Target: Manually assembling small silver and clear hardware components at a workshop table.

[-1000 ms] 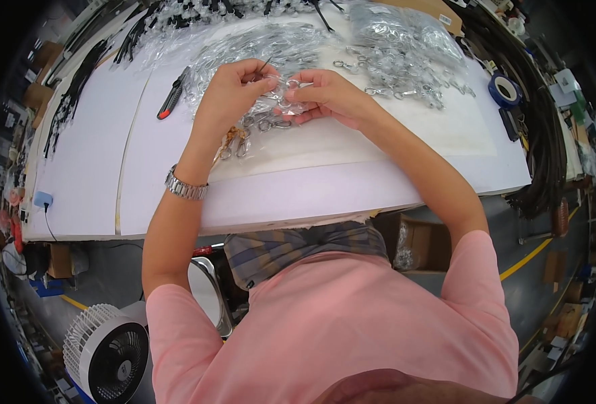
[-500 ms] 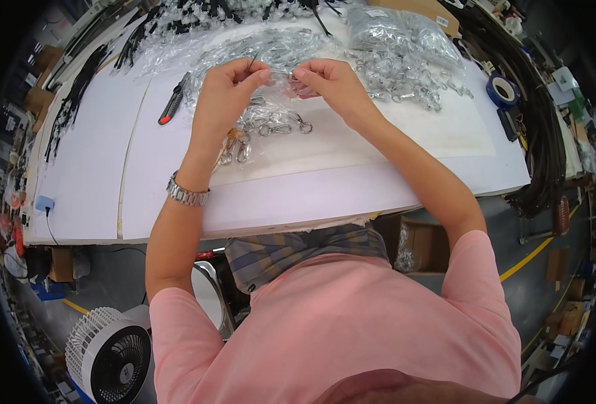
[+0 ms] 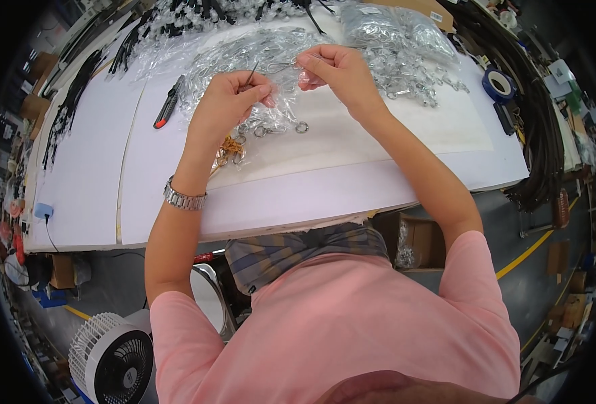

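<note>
My left hand (image 3: 232, 101) is closed in a pinch, with a thin dark pointed tool (image 3: 253, 71) sticking up between thumb and finger. Farther right, my right hand (image 3: 338, 73) pinches a small silver snap hook (image 3: 283, 65), whose end shows left of the fingertips; clear plastic shows by the fingers. The hands are apart. Under and beyond them spreads a heap of clear bags with metal hooks (image 3: 237, 54). Loose hooks and rings (image 3: 263, 130) lie just nearer than my hands. Beside my left wrist is a small orange-brown bundle (image 3: 230, 147).
A black and red utility knife (image 3: 169, 102) lies left of my hands. Bulging clear bags (image 3: 378, 28) and more metal hooks (image 3: 405, 79) sit at the far right. Blue tape (image 3: 498, 85) and dark cords (image 3: 543, 141) line the right edge; black straps (image 3: 72, 101) lie left.
My hands have moved apart: the right went up and away with the hook, the left moved slightly nearer. The thin tool now stands out more clearly above the left fingers.
</note>
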